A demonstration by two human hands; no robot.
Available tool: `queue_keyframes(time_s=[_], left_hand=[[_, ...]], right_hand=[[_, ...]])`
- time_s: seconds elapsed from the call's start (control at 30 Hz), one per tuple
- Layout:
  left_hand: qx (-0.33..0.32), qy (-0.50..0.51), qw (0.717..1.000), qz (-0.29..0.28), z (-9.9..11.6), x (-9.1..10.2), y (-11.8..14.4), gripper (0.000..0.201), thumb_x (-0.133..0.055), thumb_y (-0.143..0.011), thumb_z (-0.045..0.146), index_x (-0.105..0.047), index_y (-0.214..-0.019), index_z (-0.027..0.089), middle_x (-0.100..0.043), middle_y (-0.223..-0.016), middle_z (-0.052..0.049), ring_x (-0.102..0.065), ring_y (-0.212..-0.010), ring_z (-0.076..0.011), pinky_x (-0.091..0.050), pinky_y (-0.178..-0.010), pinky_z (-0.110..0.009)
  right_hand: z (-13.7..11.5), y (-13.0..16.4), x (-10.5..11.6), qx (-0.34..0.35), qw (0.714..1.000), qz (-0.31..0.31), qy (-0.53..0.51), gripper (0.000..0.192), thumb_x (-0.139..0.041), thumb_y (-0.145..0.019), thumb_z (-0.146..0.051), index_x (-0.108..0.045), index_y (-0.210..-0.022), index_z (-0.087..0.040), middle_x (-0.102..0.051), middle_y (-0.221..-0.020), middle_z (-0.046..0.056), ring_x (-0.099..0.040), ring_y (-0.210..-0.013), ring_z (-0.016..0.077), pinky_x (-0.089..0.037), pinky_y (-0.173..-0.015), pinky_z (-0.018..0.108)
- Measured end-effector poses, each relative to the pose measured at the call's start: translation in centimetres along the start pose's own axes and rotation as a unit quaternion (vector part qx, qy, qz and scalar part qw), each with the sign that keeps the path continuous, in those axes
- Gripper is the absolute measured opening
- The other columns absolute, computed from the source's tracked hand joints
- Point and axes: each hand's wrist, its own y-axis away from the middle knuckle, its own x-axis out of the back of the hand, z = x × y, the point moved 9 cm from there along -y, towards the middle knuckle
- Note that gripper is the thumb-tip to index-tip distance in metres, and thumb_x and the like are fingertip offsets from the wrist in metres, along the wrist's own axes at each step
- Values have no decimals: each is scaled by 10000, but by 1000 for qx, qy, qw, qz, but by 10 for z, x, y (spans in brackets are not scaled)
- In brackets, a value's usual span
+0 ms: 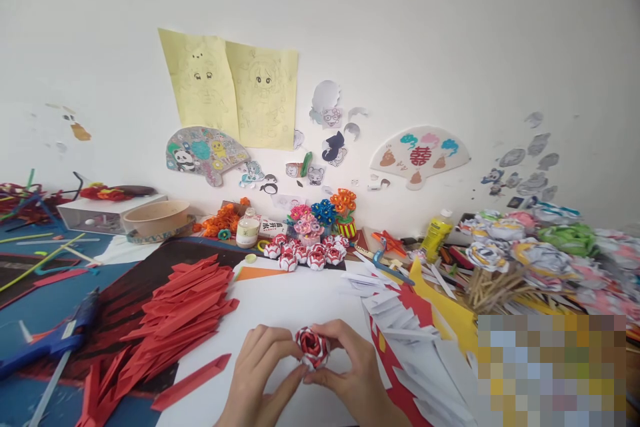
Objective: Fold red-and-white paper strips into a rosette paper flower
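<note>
A small red and white paper flower (313, 347) is held between my two hands, its open centre facing up toward me. My left hand (267, 370) pinches its left side between thumb and fingers. On the other side my right hand (353, 367) grips it, index finger at the upper rim and thumb below. White paper (285, 297) lies under both hands. To the left is a heap of folded red paper strips (185, 313); folded white strips (425, 353) spread out to the right. Several finished red and white flowers (305, 253) sit together behind my hands.
A blue glue gun (65, 340) lies at left, near a beige bowl (157, 217). At the back stand a glue bottle (247, 230), small flower pots (346, 230) and a yellow bottle (436, 233). Bunched paper flowers on sticks (500, 280) crowd the right.
</note>
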Motion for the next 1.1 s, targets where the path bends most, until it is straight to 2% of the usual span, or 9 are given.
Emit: queue_keyframes(time_s=[0.33,0.57,0.83,1.0,1.1], left_hand=[[3,19,1000,9,-3,0,2,92,-546,-926,237,-626,-902,200,-650,-839,-49,-563,-764,-190,-436,-667,-304],[1,9,1000,7,1,1,0,74,-555,-916,193,-613,-871,199,-646,-831,-42,-549,-746,-187,-402,-671,-304],[39,22,999,-2,-8,-1,4,58,-610,-872,175,-572,-851,215,-631,-834,-28,-541,-769,-195,-392,-697,-302],[74,29,997,-10,-15,-1,5,73,-631,-860,199,-587,-909,229,-627,-893,-42,-563,-837,-210,-448,-730,-311],[98,39,994,-28,-22,-3,5,261,-651,-851,256,-582,-1103,260,-627,-1060,-74,-586,-960,-231,-503,-805,-330]], right_hand=[[3,-3,4,-24,1000,17,-9,504,-860,-613,-374,-635,-1035,-216,-711,-903,38,-668,-768,209,-554,-713,286],[-4,0,1,13,1000,3,-15,440,-836,-673,-285,-617,-1050,-222,-701,-944,37,-669,-827,205,-553,-754,276],[-11,2,-1,57,998,-3,-26,396,-808,-713,-265,-615,-1056,-223,-687,-927,36,-665,-807,194,-557,-740,267],[-5,-1,2,15,999,18,-26,448,-838,-668,-302,-589,-1034,-235,-690,-928,25,-660,-804,197,-544,-738,269],[4,-3,4,-42,997,29,-53,524,-868,-608,-348,-550,-1010,-239,-677,-888,6,-650,-805,201,-535,-760,277]])
